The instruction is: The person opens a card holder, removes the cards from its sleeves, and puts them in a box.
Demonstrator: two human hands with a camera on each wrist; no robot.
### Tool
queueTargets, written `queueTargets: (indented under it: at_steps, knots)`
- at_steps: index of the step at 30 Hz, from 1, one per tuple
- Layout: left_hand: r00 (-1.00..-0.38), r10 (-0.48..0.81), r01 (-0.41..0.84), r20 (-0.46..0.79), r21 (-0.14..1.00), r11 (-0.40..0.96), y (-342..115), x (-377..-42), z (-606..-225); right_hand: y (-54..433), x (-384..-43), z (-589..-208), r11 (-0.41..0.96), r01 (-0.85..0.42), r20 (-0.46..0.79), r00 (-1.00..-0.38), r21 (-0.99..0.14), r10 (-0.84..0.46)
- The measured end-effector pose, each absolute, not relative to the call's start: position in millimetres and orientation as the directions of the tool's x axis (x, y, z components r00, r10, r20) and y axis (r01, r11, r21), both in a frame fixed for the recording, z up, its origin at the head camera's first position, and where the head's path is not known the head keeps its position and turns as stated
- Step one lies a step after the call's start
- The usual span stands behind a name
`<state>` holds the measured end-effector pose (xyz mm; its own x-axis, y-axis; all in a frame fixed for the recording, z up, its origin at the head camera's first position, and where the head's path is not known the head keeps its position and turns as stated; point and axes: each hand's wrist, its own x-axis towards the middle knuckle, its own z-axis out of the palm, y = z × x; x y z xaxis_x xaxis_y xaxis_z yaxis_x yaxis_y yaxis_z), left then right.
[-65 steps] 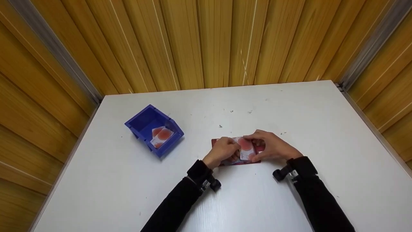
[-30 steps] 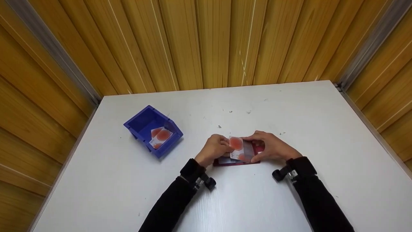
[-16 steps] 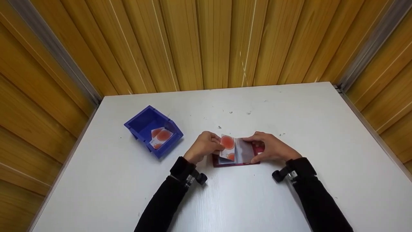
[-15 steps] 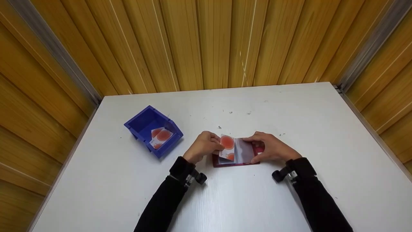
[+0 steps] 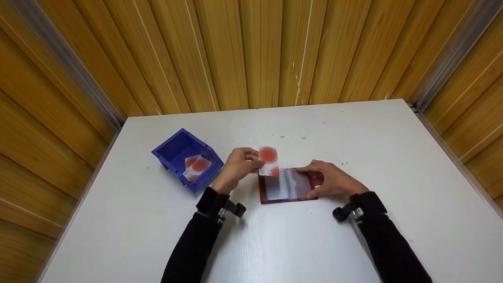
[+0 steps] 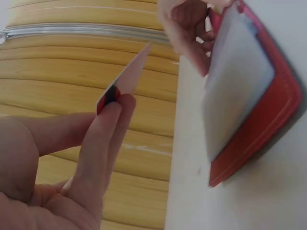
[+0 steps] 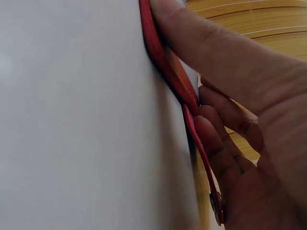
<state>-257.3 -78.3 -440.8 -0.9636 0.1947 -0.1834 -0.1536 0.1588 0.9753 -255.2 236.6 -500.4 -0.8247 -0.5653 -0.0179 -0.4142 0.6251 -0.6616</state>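
Note:
My left hand (image 5: 237,167) pinches a white card (image 5: 268,155) with red circles between thumb and fingers. In the left wrist view the card (image 6: 134,72) is seen nearly edge-on, raised off the table. Below and right of it, a red card holder (image 5: 263,195) lies spread open with clear plastic sleeves (image 5: 277,188) showing. My right hand (image 5: 334,179) grips the holder's right side, thumb on the near edge and fingers at the far edge. The right wrist view shows the holder's red strap (image 7: 203,155) with a snap, beside the fingers.
A blue bin (image 5: 167,162) stands left of the holder, with several red-and-white cards (image 5: 197,167) inside. The white table (image 5: 353,133) carries small scuffs and ends at a yellow wood-look wall (image 5: 259,51) behind.
The left hand has drawn the card leftward off the holder and lifted it up and away, uncovering the clear sleeves. The right hand has stayed in place on the holder.

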Motion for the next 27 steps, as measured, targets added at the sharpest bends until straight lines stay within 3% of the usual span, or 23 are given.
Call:
queueTargets:
  at_steps: [4, 9, 13, 18, 27]
  knots:
    - [-0.997, 0.033, -0.071, -0.074, 0.995, 0.073, -101, -264, -428, 237, -254, -502, 0.635, -0.406, -0.026, -0.830, -0.657, -0.557]
    - [-0.989, -0.148, 0.000, 0.010, 0.998, 0.066, -142, -270, -411, 237, -254, -501, 0.632, -0.400, -0.029, -0.831, -0.663, -0.556]
    - [-0.948, -0.292, 0.051, 0.125, 0.967, 0.249, -187, -271, -402, 236, -254, -500, 0.630, -0.409, -0.021, -0.829, -0.660, -0.560]
    - [-0.847, -0.474, -0.056, 0.240, 0.847, 0.528, -233, -269, -403, 236, -254, -499, 0.635, -0.406, -0.024, -0.831, -0.657, -0.556]
    - [-0.851, -0.463, -0.129, 0.248, 0.757, 0.641, -242, -267, -406, 236, -254, -500, 0.640, -0.399, -0.035, -0.831, -0.657, -0.554]
